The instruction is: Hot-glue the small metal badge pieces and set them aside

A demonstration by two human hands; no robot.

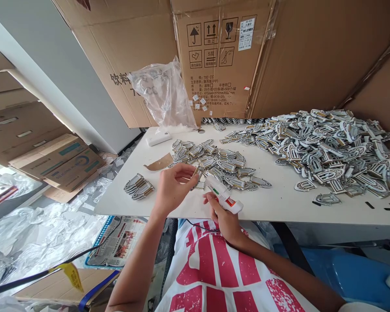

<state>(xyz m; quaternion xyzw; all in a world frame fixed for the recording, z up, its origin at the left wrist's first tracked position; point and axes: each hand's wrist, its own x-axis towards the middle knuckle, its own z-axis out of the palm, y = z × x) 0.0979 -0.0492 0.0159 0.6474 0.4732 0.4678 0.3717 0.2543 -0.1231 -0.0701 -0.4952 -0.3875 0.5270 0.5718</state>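
Observation:
My right hand is wrapped round a white hot glue gun with an orange-red part, its nozzle end angled up and left. My left hand is closed in a pinch on a small gold-edged piece, mostly hidden by the fingers, close to the nozzle. Just behind both hands lies a loose pile of grey, arch-shaped pieces with gold edges. Left of my left hand, a small group of similar pieces rests near the table's front edge.
A large heap of arch-shaped pieces covers the right side of the white table. Cardboard boxes stand behind, with a clear plastic bag against them. A brown scrap and a white object lie at back left.

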